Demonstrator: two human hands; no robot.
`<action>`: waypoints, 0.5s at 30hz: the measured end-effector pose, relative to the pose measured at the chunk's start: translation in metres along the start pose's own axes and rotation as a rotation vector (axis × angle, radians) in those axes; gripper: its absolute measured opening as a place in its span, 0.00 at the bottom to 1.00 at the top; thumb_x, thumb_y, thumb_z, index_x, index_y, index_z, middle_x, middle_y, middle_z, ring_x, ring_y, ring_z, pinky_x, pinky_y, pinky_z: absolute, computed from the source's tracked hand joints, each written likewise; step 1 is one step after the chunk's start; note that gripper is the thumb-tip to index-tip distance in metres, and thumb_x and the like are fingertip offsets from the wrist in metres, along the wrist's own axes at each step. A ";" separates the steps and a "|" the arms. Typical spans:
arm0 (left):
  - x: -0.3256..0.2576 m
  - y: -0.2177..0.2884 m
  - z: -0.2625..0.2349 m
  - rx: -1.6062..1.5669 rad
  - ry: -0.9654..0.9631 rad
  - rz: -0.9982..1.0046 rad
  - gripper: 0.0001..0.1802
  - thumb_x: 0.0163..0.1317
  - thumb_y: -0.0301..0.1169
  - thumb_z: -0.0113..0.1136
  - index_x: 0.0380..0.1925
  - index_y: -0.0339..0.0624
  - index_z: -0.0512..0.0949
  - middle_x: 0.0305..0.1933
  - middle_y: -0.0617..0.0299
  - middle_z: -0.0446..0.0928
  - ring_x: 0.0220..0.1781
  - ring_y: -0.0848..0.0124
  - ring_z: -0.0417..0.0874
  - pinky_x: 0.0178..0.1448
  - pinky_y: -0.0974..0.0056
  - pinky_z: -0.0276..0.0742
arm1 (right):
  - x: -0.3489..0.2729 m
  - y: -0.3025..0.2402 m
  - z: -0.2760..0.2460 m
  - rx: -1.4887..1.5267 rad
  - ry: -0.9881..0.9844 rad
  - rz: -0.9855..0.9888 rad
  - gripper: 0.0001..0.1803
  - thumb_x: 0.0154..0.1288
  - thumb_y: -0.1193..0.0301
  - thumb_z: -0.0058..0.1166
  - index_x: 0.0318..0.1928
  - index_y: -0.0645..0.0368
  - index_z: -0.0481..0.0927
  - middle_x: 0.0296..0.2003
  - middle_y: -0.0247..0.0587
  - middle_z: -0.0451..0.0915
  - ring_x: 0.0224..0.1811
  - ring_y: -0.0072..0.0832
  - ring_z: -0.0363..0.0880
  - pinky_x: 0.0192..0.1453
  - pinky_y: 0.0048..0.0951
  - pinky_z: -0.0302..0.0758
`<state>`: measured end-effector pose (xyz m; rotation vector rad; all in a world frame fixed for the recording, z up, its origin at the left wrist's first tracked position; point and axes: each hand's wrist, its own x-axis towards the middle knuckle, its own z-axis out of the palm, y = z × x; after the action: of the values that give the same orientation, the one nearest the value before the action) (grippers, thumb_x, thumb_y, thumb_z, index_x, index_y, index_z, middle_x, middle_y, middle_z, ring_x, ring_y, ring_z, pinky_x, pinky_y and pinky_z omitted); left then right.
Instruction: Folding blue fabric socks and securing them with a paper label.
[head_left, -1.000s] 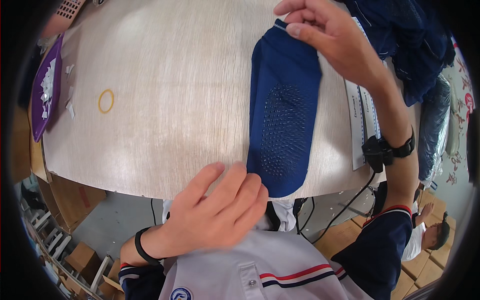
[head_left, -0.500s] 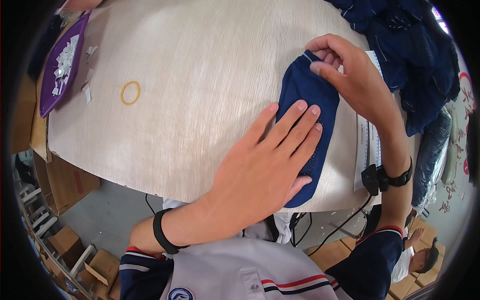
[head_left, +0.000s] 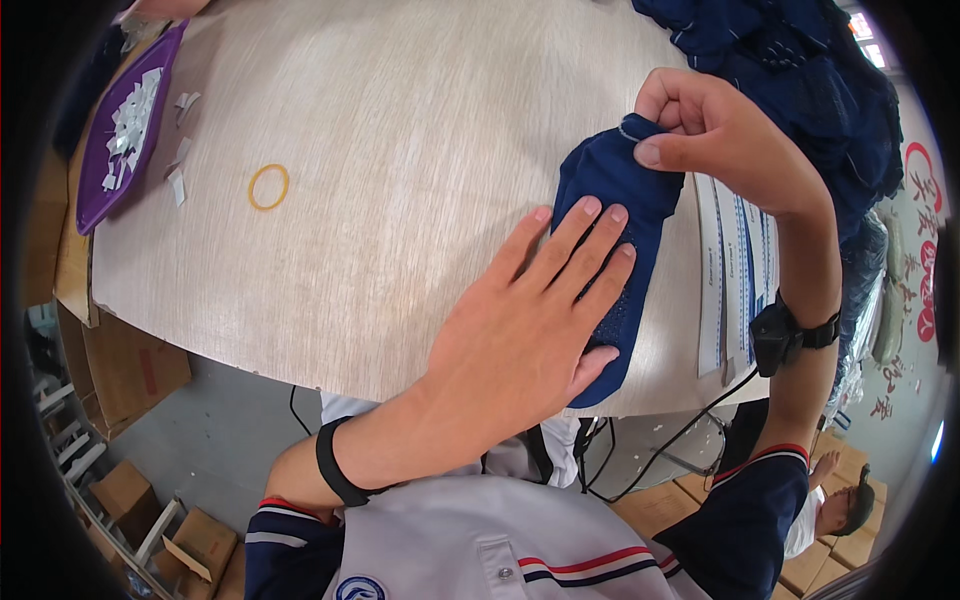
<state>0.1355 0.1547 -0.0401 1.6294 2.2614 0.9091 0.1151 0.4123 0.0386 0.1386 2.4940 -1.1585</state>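
On the near right of the pale tabletop [head_left: 400, 120] lies a dotted blue sock [head_left: 620, 175], probably light, soft and easily creased. The left hand [head_left: 535, 310] spreads flat upon it, grasping nothing; the right hand [head_left: 705, 125] pinches the far hem [head_left: 637, 128], a suitable hold.

Bright, diffuse light washes a pale tabletop [head_left: 400, 200] with soft sheen; fisheye distortion bends edges into blackened corners.

1 head-worn fisheye view looks down at the nearby tabletop [head_left: 400, 140].
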 end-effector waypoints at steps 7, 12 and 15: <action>0.000 -0.001 0.004 0.041 0.067 -0.051 0.49 0.55 0.47 0.72 0.74 0.38 0.65 0.81 0.48 0.59 0.83 0.54 0.58 0.84 0.49 0.53 | -0.004 0.000 0.005 0.022 0.041 -0.039 0.14 0.66 0.68 0.68 0.47 0.63 0.83 0.35 0.34 0.84 0.36 0.18 0.81 0.45 0.20 0.79; 0.000 -0.001 0.003 0.055 0.061 -0.054 0.51 0.54 0.47 0.72 0.74 0.37 0.63 0.81 0.47 0.59 0.83 0.54 0.59 0.84 0.49 0.53 | -0.002 0.005 0.017 -0.173 0.158 -0.156 0.13 0.65 0.70 0.68 0.45 0.64 0.84 0.36 0.35 0.85 0.37 0.19 0.82 0.47 0.21 0.80; 0.000 0.000 0.004 0.053 0.065 -0.048 0.51 0.54 0.47 0.72 0.74 0.37 0.63 0.81 0.47 0.58 0.83 0.53 0.58 0.84 0.49 0.53 | 0.001 0.008 0.012 -0.198 0.185 -0.124 0.13 0.63 0.72 0.68 0.45 0.65 0.83 0.36 0.37 0.85 0.38 0.20 0.83 0.47 0.21 0.80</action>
<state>0.1371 0.1563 -0.0429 1.5810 2.3766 0.9109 0.1197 0.4086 0.0255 0.0389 2.7989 -0.9758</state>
